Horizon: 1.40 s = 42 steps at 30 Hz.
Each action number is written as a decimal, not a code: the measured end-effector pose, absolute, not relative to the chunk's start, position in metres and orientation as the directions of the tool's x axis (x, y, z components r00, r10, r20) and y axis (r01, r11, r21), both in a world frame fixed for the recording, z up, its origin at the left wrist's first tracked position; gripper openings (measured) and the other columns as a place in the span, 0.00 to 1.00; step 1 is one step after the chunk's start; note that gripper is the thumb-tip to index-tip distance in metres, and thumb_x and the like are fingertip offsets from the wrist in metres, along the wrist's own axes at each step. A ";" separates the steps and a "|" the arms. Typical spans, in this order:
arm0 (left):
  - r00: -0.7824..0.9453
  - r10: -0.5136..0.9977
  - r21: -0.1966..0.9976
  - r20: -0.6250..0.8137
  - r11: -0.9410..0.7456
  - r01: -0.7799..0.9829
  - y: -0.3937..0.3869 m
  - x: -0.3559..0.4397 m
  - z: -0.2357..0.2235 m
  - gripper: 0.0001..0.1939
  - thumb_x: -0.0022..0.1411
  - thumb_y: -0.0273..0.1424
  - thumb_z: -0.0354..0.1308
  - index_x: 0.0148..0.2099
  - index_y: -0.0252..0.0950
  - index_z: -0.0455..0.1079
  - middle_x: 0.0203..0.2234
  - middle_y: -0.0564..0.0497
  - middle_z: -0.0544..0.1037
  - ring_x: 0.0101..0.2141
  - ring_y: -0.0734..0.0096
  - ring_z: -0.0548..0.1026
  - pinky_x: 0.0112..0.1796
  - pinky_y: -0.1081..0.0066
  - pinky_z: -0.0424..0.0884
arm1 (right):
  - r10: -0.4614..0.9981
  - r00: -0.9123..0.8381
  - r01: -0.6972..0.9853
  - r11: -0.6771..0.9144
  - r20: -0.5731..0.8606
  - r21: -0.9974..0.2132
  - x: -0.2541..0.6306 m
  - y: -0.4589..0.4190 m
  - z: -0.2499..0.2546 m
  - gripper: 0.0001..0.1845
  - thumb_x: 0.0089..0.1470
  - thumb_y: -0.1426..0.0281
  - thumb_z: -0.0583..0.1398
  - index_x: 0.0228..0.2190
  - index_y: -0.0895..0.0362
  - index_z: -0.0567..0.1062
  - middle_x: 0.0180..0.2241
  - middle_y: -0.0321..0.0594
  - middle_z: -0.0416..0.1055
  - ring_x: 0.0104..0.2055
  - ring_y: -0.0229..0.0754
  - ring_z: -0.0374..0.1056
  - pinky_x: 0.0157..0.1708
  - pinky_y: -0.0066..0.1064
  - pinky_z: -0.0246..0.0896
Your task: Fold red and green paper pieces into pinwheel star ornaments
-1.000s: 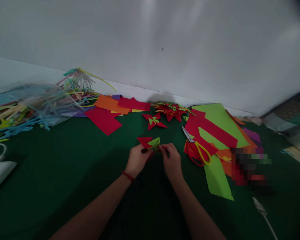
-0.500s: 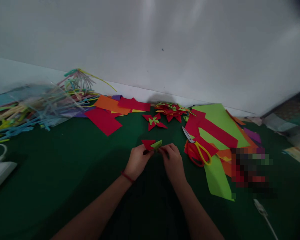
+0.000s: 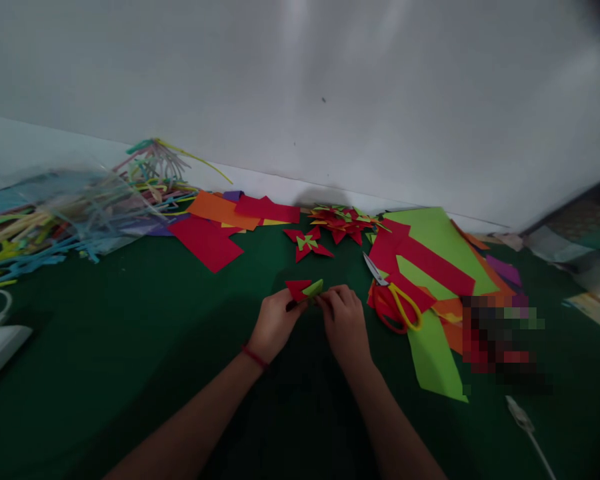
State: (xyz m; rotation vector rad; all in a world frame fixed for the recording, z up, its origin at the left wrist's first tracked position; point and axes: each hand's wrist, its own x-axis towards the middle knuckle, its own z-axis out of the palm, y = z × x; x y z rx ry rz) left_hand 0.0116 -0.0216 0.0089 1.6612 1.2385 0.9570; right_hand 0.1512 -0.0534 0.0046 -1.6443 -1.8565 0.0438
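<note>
A small folded paper piece in red and green is held up between my two hands, above the green table. My left hand, with a dark red band at the wrist, is closed on its left side. The fingers of my right hand pinch its right lower edge; their tips are partly hidden. Just beyond lies a red paper pinwheel shape with a green centre. A pile of similar red, orange and green paper shapes sits behind it. Scissors with red and yellow handles rest to the right of my right hand.
Red paper sheets and an orange one lie at back left, beside a clear bag with pastel pipe cleaners. Green sheets and red strips spread at right. A white power strip and a white cable flank me.
Both hands stay nearly in place, with the folded paper still between them. The right fingers have shifted slightly against its edge, and the paper has tilted a little.
</note>
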 end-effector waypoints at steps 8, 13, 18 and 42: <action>0.240 0.968 0.937 0.072 -0.148 0.316 -0.021 0.009 0.007 0.13 0.54 0.33 0.53 0.41 0.39 0.72 0.31 0.52 0.78 0.33 0.64 0.73 0.32 0.72 0.66 | 0.912 -0.050 0.857 0.249 0.408 -0.451 0.157 -0.053 0.009 0.05 0.54 0.70 0.53 0.31 0.56 0.68 0.35 0.43 0.63 0.40 0.44 0.61 0.44 0.41 0.56; 0.224 0.973 0.916 0.063 -0.145 0.375 -0.022 0.011 0.004 0.12 0.55 0.33 0.52 0.41 0.38 0.72 0.31 0.52 0.78 0.31 0.65 0.73 0.31 0.72 0.66 | 0.918 -0.035 0.872 0.222 0.395 -0.437 0.155 -0.053 0.011 0.05 0.54 0.72 0.52 0.30 0.56 0.68 0.34 0.42 0.64 0.40 0.43 0.62 0.47 0.43 0.54; 0.252 0.965 0.909 0.068 -0.164 0.384 -0.022 0.011 0.003 0.12 0.54 0.32 0.53 0.41 0.38 0.72 0.32 0.52 0.78 0.33 0.66 0.73 0.32 0.73 0.66 | 0.908 -0.081 0.855 0.274 0.410 -0.439 0.159 -0.052 0.008 0.06 0.53 0.72 0.53 0.28 0.56 0.70 0.32 0.41 0.64 0.37 0.42 0.62 0.47 0.42 0.54; 0.271 0.962 0.990 0.006 -0.043 0.132 -0.014 0.008 0.003 0.14 0.53 0.32 0.56 0.42 0.33 0.71 0.38 0.47 0.77 0.38 0.63 0.73 0.38 0.69 0.68 | 0.959 0.167 0.552 0.101 0.229 -0.827 0.169 -0.049 0.006 0.08 0.49 0.63 0.57 0.29 0.55 0.71 0.29 0.37 0.70 0.33 0.41 0.66 0.34 0.31 0.60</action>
